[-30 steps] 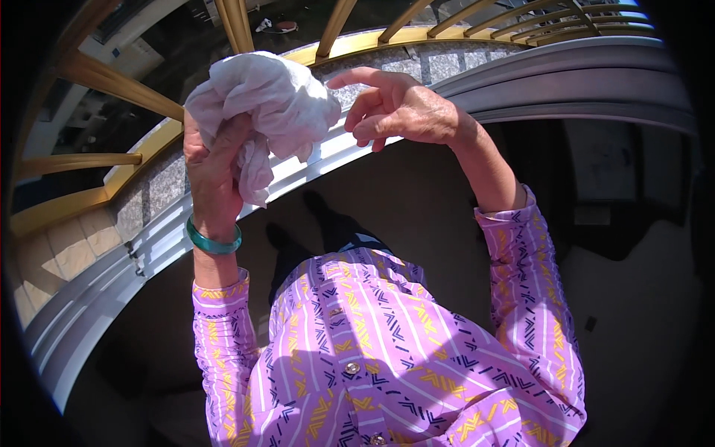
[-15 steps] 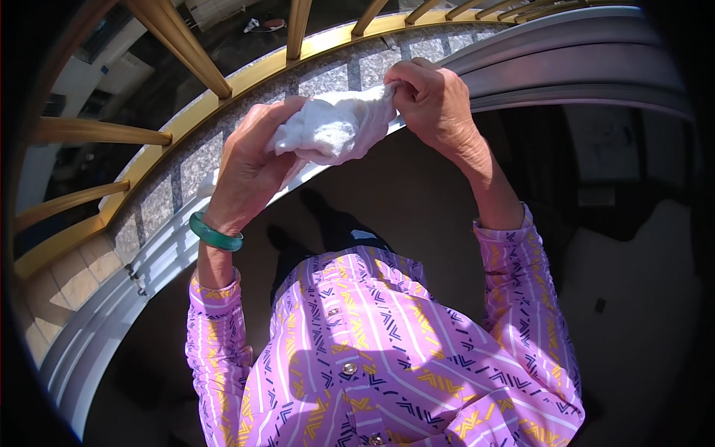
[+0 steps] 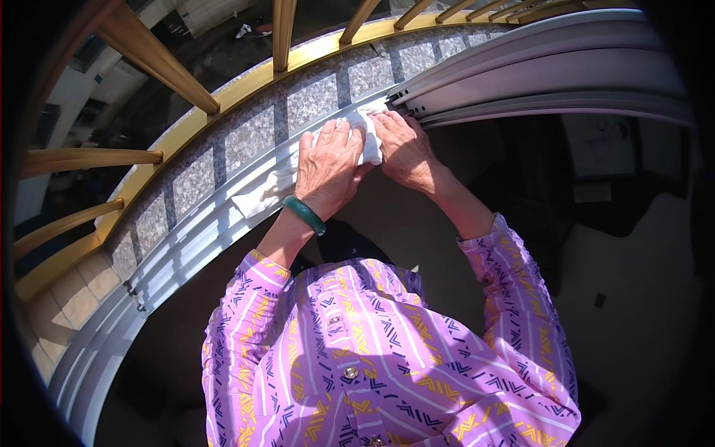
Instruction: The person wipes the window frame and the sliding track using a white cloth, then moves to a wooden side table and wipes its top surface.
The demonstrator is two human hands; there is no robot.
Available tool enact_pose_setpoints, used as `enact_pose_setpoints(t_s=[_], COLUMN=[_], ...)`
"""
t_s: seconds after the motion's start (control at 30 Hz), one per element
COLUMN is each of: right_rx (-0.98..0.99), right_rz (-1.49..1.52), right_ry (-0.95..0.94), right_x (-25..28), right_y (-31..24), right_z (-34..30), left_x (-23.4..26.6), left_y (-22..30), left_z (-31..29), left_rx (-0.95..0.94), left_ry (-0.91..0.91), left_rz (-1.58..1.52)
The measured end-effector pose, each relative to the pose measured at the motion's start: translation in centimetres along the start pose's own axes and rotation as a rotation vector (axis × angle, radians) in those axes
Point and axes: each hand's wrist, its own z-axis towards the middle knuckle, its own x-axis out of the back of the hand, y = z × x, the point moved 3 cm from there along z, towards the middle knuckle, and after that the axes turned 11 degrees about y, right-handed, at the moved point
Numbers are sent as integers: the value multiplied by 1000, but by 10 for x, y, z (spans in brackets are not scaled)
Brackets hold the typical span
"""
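Note:
A white cloth (image 3: 262, 194) lies bunched on the pale metal window track (image 3: 195, 237), one loose end trailing to the left. My left hand (image 3: 328, 165), with a green bangle at its wrist, presses down over the cloth, fingers curled on it. Right beside it, my right hand (image 3: 406, 151) grips the cloth's other end close to the edge of the sliding window frame (image 3: 477, 82). Part of the cloth is hidden under both hands.
Beyond the track runs a speckled stone sill (image 3: 305, 95), striped with shadows. A gold-coloured railing (image 3: 246, 82) with upright bars borders it. Tan tiles (image 3: 78, 298) show at the left, and a dark floor (image 3: 477, 246) lies below the track.
Both hands have come down from holding the cloth up in the air to pressing it on the track. The left hand has moved right, and the cloth is now spread along the track.

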Motion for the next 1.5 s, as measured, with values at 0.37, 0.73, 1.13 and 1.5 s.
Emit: enact_pose_setpoints(t_s=[0.37,0.73,1.13,1.5], right_rx=[51,255,-207,-239], right_rz=[86,333,314,211], right_ry=[-34,12,150,-29], right_x=[-17,-36,32,-4], right_y=[-82,-200,-41,12], right_z=[24,37,24,36], left_x=[48,137,34,-13], left_y=[-52,-93,-32,-19], left_z=[-54,-138,-15,25], left_rx=[290,520,272,283], left_ry=[-76,-99,150,-31], left_rz=[-91,104,-207,-81])
